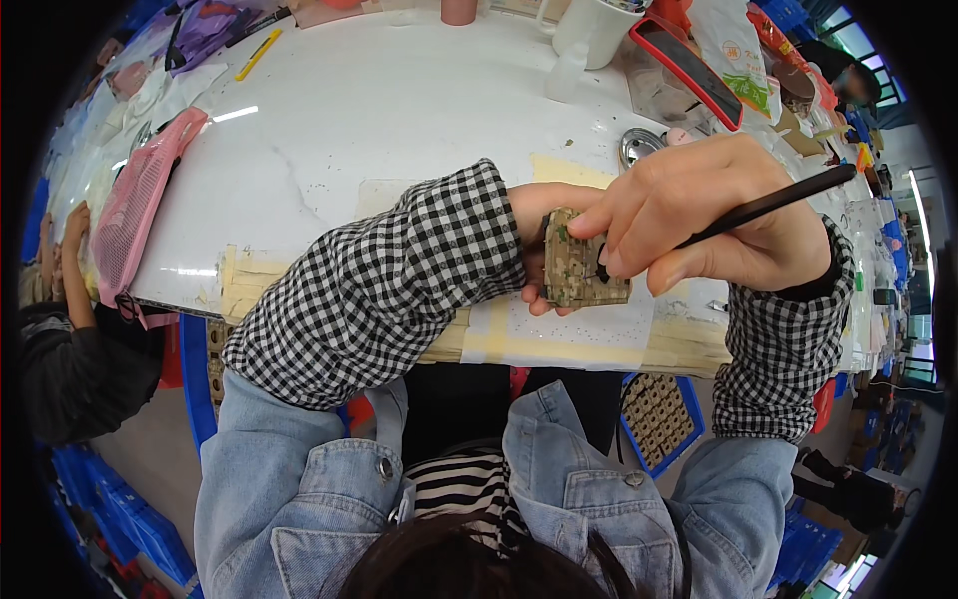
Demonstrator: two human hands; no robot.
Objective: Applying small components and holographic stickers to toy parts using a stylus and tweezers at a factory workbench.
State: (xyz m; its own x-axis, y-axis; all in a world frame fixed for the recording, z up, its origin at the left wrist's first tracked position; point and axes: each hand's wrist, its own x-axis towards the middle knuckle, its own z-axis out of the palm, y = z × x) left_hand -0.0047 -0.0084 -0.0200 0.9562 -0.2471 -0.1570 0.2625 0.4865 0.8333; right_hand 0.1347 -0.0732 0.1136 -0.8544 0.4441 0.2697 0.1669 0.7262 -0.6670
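Over the near edge of the table, my left hand (539,298) is wrapped round a small blocky model in a tan, green and brown camouflage pattern (567,268). Most of that hand is hidden behind the model and the checked sleeve. My right hand (714,205) pinches a slim black pen-like stick (768,202). Its lower end points at the model's right side, where my fingers cover the tip. The right fingers are up against the model, and the thumb sits just right of it. Whether the stick is a pen or a brush, I cannot tell.
Under the work lies a white sheet (589,339) edged with tape. A red-cased phone (689,75), a white mug (594,30) and a round metal dish (639,147) stand at the far right. A pink mesh pouch (145,205) lies left. Below the table is a blue tray (659,419).
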